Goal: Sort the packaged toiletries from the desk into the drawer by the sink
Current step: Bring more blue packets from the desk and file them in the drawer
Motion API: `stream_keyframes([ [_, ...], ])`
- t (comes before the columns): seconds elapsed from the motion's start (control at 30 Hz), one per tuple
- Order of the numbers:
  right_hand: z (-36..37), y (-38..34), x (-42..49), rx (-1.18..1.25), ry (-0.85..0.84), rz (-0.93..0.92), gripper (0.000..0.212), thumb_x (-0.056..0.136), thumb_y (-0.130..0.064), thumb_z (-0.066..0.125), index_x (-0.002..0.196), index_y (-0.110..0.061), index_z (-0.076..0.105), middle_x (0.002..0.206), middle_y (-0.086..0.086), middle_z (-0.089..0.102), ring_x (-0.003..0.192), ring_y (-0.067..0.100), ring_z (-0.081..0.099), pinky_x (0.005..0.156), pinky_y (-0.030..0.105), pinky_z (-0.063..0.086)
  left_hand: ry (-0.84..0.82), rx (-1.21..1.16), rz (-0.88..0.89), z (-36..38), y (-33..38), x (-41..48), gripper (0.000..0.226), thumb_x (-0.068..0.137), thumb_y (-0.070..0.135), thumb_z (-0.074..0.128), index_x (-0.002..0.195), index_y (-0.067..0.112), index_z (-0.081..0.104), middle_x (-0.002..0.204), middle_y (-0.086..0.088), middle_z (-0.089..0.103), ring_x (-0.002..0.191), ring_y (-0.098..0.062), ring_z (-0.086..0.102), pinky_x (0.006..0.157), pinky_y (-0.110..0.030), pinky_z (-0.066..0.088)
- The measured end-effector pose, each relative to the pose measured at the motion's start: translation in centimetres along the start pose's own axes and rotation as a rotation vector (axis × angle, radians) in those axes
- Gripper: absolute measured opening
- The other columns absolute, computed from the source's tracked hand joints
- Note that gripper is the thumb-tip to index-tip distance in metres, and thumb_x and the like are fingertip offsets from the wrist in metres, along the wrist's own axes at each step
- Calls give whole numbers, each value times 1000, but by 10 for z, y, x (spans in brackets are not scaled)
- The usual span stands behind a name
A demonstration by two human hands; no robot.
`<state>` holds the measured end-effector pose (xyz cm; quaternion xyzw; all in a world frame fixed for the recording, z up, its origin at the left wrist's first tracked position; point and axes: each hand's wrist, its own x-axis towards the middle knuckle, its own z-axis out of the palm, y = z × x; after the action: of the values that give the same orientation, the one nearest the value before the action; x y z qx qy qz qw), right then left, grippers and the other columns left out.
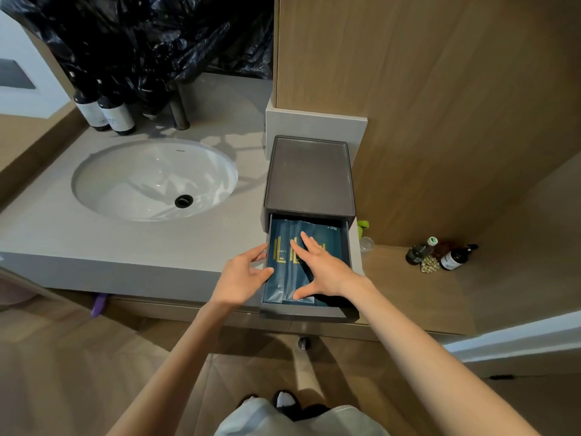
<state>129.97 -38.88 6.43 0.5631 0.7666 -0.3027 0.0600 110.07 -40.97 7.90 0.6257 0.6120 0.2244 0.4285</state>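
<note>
- Head view: dark blue, gold-lettered toiletry packets (pixel 283 280) are laid in the open dark grey plastic drawer (pixel 309 311).
- They are pressed by the flat, spread right hand (pixel 323 267); the drawer's wall is touched by the loose-fingered left hand (pixel 243 273).
- Desk unseen: remainder cannot be judged.

Packets (pixel 284 272) in open drawer (pixel 309 311), sink (pixel 154 180) left, bottles (pixel 105 113) behind sink

A bathroom vanity: an oval undermount sink (pixel 154 179) set in a grey stone counter (pixel 94 234), toiletry pump bottles (pixel 107 113) beside the faucet (pixel 179 113).
</note>
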Motion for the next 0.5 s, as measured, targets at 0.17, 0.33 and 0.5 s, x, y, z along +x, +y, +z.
stream_keyframes([
  [0.17,-6,-2,1,-25,-27,25,118,69,-50,79,153,-32,-1,160,-4,-20,148,35,-6,115,53,22,4,-28,-17,0,6,-4,57,89,18,62,143,22,42,139,-5,54,102,-22,68,95,-41,52],
  [0.33,-12,-4,-4,-65,9,22,105,75,-50,74,154,-31,7,163,-2,-6,149,31,9,112,50,32,23,-16,-22,0,10,-8,51,91,18,58,140,22,45,135,-2,57,112,-20,62,97,-32,48],
  [0.5,-23,-20,-18,86,284,-89,60,91,-34,60,146,-30,36,153,-5,37,139,20,36,111,41,37,89,-17,-54,-21,3,-21,48,93,24,56,140,23,46,138,3,53,116,-13,55,98,-28,42],
])
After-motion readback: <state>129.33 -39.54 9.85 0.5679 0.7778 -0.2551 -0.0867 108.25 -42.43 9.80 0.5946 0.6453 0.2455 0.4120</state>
